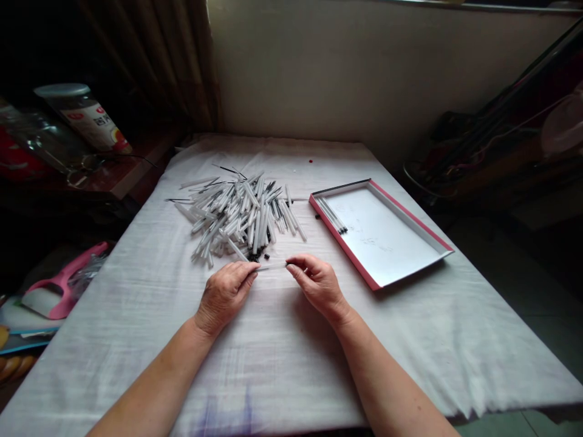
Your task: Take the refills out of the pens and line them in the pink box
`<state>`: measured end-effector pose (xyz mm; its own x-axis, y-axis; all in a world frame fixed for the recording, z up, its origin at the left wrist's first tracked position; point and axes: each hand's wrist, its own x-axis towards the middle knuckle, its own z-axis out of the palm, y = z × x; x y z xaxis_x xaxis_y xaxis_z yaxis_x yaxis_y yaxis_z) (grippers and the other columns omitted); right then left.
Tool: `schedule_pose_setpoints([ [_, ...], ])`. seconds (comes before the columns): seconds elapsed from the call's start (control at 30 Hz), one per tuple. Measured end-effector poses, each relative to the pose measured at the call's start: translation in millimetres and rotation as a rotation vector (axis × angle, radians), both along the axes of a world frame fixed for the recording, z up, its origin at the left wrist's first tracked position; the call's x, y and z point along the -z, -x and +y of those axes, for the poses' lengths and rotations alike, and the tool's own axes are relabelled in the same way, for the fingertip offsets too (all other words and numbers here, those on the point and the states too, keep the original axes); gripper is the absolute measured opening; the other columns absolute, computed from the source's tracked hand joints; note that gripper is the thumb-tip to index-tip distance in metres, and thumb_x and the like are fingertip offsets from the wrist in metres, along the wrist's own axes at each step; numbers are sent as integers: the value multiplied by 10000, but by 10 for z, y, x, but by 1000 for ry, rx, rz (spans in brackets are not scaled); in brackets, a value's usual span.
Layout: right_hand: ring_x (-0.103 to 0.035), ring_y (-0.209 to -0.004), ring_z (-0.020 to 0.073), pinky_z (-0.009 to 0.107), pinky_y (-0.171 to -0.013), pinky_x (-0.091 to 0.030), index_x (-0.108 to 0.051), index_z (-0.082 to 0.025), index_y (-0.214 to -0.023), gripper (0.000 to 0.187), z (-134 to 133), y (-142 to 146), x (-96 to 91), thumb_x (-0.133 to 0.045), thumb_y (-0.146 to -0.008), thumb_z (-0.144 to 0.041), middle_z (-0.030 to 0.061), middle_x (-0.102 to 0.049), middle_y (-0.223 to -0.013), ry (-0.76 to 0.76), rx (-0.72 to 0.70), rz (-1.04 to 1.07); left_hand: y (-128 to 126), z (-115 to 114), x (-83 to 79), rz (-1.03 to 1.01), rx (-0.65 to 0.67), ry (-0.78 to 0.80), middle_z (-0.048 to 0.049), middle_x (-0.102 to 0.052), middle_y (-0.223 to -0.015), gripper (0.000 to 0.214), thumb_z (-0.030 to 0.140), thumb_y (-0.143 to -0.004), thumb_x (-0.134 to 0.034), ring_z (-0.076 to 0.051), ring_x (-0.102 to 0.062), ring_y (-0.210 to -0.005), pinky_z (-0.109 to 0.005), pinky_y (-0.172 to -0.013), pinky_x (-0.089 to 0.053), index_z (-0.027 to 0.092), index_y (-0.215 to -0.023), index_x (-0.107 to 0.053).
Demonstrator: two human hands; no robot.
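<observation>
My left hand (228,294) pinches a translucent pen barrel (269,267) that lies level between my hands, just above the cloth. At the barrel's right end, my right hand (316,284) is closed on a small black pen part, mostly covered by thumb and fingers. Whether that part touches the barrel, I cannot tell. Beyond my left hand spreads a heap of clear pen barrels (241,209) mixed with dark refills and small black pieces. A shallow box lid (346,246) with red sides stands to the right; several pens with black ends (334,218) lie along its left wall.
White cloth (273,358) covers the table. Toward the back lies a small red bit (310,161). A jar (93,118) stands on a side table at left, and a pink-handled tool (64,282) sits beside the table's left edge. A wall (319,73) rises behind.
</observation>
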<state>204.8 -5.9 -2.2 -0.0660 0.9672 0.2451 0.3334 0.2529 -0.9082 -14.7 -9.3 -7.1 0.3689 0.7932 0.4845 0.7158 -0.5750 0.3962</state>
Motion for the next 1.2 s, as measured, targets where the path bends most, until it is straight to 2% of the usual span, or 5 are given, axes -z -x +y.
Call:
schedule_pose_setpoints([
  [0.27, -566, -525, 132, 246, -572, -413, -584, -203, -570, 447, 5, -35, -18, -432, -924, -430, 15, -604, -536, 39, -16, -215, -15, -6, 13, -9, 26, -7, -57, -724, -947, 203, 265, -931, -509, -187, -670, -867, -313, -802, -531, 201, -1060, -652],
  [0.5, -607, -674, 142, 238, -618, -464, -643, -191, -967, 193, -1, -55, -11, -557, -846, -316, 30, -683, -801, 81, -104, -49, -10, -1, 10, -29, 8, 24, -58, -727, -952, 218, 277, -931, -502, -189, -676, -881, -318, -811, -535, 206, -1065, -658],
  [0.77, -576, -563, 130, 238, -594, -439, -625, -198, -663, 332, 6, -53, -19, -490, -895, -393, 11, -650, -602, 79, -55, -174, -8, -6, 5, -32, 18, 42, -60, -726, -952, 221, 278, -929, -500, -189, -675, -873, -320, -807, -539, 209, -1059, -665],
  [0.93, -598, -635, 141, 234, -595, -450, -649, -190, -937, 205, 15, -85, -13, -569, -843, -354, 21, -678, -747, 104, -56, -75, -12, -1, -8, -40, 21, 34, -61, -728, -943, 213, 269, -927, -507, -185, -679, -864, -309, -793, -540, 200, -1057, -660],
  [1.2, -598, -615, 138, 243, -621, -453, -628, -201, -743, 237, 32, -82, -22, -503, -882, -348, 13, -666, -663, 80, -53, -127, -5, -2, 10, -29, 13, 37, -65, -728, -944, 223, 275, -927, -498, -189, -682, -866, -313, -794, -546, 207, -1060, -664],
])
